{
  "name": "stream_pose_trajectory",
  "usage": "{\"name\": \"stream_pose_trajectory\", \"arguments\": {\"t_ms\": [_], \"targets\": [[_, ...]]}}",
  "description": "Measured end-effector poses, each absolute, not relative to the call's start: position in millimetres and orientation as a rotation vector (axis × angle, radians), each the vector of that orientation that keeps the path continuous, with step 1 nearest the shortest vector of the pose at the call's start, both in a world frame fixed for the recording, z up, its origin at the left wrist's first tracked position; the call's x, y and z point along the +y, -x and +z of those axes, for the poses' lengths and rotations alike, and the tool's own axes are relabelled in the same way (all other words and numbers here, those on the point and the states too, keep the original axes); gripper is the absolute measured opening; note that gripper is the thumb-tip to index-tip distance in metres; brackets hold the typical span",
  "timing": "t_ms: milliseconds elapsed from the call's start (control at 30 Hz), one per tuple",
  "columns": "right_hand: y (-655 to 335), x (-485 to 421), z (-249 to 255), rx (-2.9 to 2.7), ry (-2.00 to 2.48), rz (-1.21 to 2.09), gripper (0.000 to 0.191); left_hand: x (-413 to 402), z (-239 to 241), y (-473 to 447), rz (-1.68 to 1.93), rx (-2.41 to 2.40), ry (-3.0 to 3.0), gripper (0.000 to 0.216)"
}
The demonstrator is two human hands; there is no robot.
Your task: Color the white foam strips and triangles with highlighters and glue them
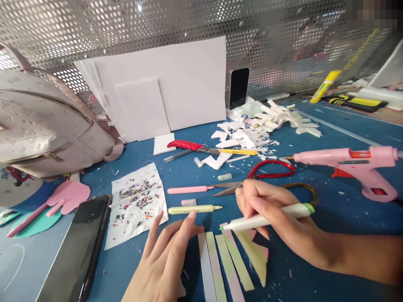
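Note:
My right hand point(283, 218) is closed around a white marker point(245, 222) with a green end. Its green tip points down at the upper ends of several narrow paper-like strips point(228, 264), coloured in patches of pale green, pink and bluish white. A folded or curled pale green piece point(253, 253) lies beside the strips, partly under my right hand. My left hand point(165, 262) rests on the blue table with fingers spread, one fingertip at the top of the leftmost strip. Just beyond it lie an uncapped yellow highlighter point(192, 209) and an uncapped pink highlighter point(189, 190).
Scissors point(229, 188) lie behind my right hand, with a pink glue gun point(349, 161) to the right. White scraps point(248, 130), a standing phone point(239, 88) and a white board point(195, 79) are behind. Left are a speckled paper point(126, 226), a dark phone point(75, 251) and a bag point(53, 126).

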State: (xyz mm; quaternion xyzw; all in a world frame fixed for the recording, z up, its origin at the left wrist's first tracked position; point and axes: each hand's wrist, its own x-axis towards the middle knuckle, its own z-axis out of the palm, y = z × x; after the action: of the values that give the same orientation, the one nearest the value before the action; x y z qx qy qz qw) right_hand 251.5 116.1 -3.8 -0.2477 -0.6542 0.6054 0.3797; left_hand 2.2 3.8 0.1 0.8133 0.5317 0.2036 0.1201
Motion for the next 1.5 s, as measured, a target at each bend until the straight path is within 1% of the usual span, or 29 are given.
{"name": "stream_pose_trajectory", "arguments": {"t_ms": [167,333,433,533,600,700,800,900,967,1100,1167,1300,1400,1500], "targets": [[-250,116,0,-1.688,0.598,1.507,0.033,2,0,0,0.645,1.515,-2.33,0.082],[-249,117,1,-1.676,0.58,1.405,0.026,-1,-2,3,0.683,1.509,-2.398,0.081],[-249,115,2,-1.748,0.561,1.412,0.026,-1,-3,5,0.657,1.543,-2.437,0.086],[-248,108,3,-1.932,0.445,1.392,0.016,0,-4,7,0.621,1.525,-2.476,0.089],[-245,103,2,-2.081,0.301,1.232,0.007,1,-4,7,0.605,1.514,-2.504,0.091],[-238,95,2,-2.242,0.118,0.975,0.012,2,-2,5,0.604,1.512,-2.525,0.094],[-233,92,2,-2.343,0.039,0.901,0.018,3,-1,1,0.614,1.508,-2.507,0.096],[-234,92,2,-2.432,0.047,0.793,0.023,4,-1,-1,0.6,1.496,-2.497,0.106],[-235,92,3,-2.451,0.039,0.746,0.024,4,-1,-2,0.6,1.493,-2.5,0.109],[-234,93,5,-2.457,0.016,0.846,0.029,4,-1,-3,0.61,1.476,-2.515,0.1],[-233,94,6,-2.441,0.0,0.904,0.029,3,-1,-3,0.602,1.473,-2.517,0.103],[-237,96,3,-2.311,-0.015,1.043,0.019,2,1,-4,0.596,1.503,-2.492,0.112],[-246,100,1,-2.086,0.152,1.244,0.011,0,1,-3,0.616,1.535,-2.463,0.119],[-252,105,2,-1.865,0.375,1.417,0.023,-2,0,-1,0.645,1.576,-2.43,0.126]]}}
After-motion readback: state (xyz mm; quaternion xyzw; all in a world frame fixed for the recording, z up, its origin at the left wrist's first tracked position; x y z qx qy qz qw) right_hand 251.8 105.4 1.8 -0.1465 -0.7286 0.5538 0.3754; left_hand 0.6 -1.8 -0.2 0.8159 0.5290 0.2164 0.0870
